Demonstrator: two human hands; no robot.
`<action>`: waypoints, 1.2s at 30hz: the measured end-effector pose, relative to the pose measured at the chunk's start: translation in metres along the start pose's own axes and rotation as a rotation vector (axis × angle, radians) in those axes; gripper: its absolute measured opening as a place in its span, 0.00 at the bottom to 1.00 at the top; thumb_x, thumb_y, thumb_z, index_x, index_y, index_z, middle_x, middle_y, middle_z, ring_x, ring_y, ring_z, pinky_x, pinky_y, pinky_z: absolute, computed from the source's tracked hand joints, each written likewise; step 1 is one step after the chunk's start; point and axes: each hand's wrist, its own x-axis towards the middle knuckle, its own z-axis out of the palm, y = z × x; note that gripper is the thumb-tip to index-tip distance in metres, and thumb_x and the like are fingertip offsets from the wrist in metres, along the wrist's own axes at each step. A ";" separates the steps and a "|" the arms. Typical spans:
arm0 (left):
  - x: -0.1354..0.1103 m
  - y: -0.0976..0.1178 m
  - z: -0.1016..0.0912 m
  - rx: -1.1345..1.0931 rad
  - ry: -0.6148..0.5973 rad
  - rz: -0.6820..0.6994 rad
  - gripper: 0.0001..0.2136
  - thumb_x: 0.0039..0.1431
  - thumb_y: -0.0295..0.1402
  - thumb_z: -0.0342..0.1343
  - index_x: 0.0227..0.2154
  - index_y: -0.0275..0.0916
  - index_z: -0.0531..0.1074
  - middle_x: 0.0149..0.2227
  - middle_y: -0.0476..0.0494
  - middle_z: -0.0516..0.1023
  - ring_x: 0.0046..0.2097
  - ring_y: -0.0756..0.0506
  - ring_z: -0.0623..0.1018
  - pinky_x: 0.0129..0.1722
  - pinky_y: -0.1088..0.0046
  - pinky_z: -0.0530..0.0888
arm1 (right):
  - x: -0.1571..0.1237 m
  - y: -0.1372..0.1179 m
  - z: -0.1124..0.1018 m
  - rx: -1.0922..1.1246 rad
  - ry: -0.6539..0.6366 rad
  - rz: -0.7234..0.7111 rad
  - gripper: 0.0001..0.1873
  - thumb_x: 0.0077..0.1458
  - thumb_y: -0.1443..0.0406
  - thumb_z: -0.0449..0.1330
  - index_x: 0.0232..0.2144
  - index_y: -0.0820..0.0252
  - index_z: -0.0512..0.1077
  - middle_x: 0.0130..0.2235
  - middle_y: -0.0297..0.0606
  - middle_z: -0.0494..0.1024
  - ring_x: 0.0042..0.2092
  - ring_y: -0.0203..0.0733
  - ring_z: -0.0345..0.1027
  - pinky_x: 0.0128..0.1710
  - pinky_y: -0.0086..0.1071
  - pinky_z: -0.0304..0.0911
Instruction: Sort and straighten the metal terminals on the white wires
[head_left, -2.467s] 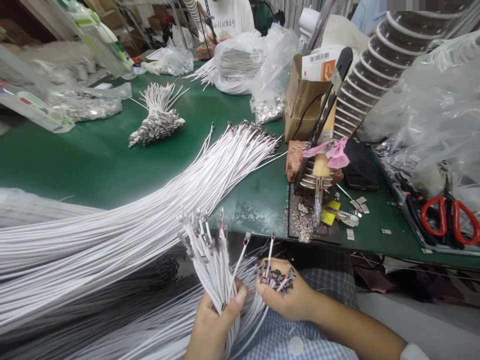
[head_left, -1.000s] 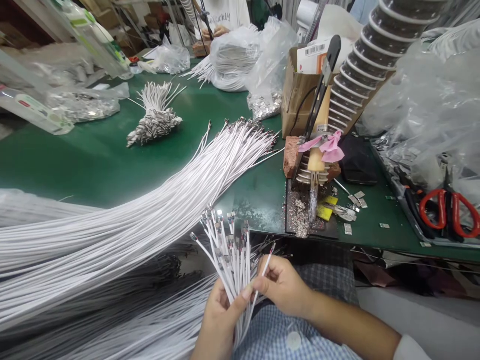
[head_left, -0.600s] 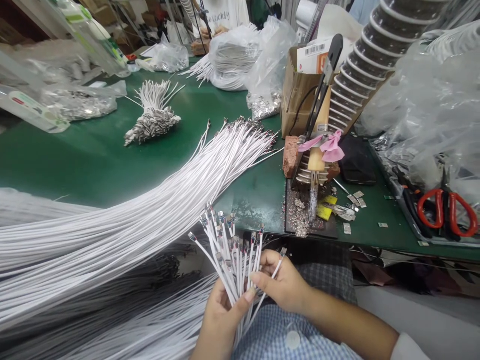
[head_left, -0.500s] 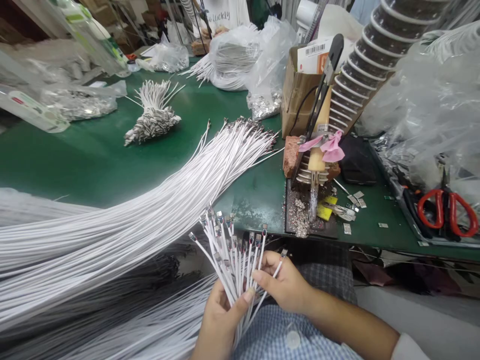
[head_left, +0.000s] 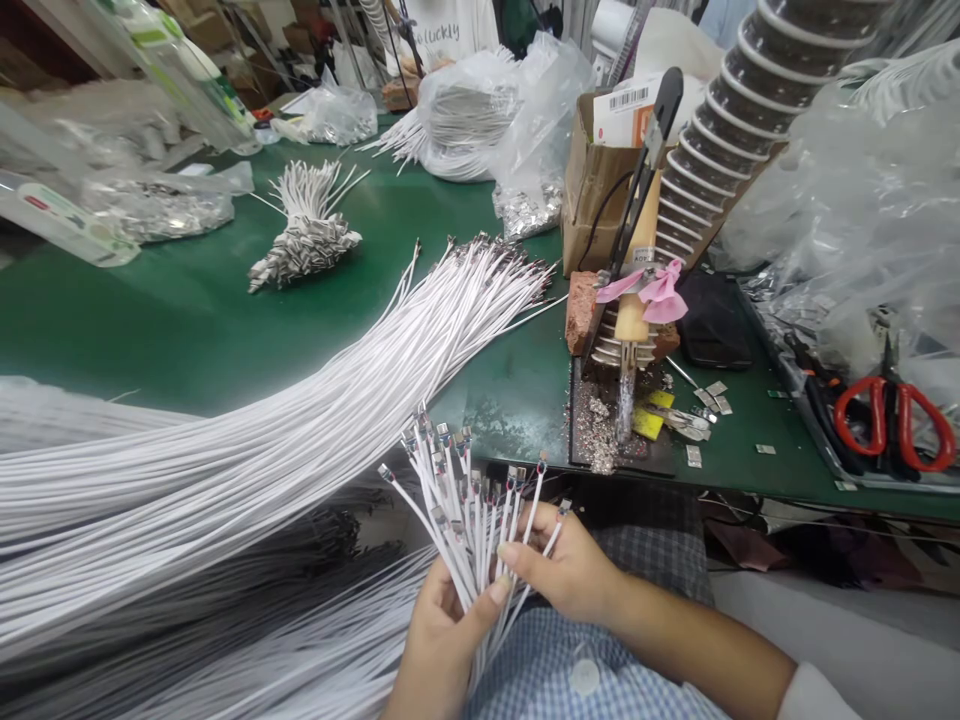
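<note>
My left hand (head_left: 442,645) is closed around a fanned handful of white wires (head_left: 450,495) with small metal terminals at their tips, held upright over my lap. My right hand (head_left: 570,575) touches the right side of that fan, fingers pinched on a few of the wires. A large bundle of the same white wires (head_left: 300,420) lies across the green table (head_left: 187,320) from the left, its terminal ends near the table's middle.
A soldering iron on a stand (head_left: 634,300) with a pink ribbon stands right of the bundle, beside a brick and a cardboard box (head_left: 600,200). Red-handled scissors (head_left: 892,425) lie in a tray at right. A small wire bunch (head_left: 307,240) and plastic bags sit farther back.
Since 2.5 s ago my right hand has come over to the fan in my left hand and taken wires there; the wires it pinches have since slid up slightly.
</note>
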 end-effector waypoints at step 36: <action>-0.002 0.002 0.002 -0.008 -0.012 -0.020 0.18 0.41 0.35 0.66 0.38 0.39 0.75 0.39 0.42 0.80 0.45 0.38 0.75 0.46 0.65 0.71 | 0.002 0.000 0.001 -0.142 0.010 -0.042 0.14 0.50 0.57 0.60 0.29 0.62 0.66 0.27 0.35 0.70 0.28 0.36 0.64 0.30 0.31 0.63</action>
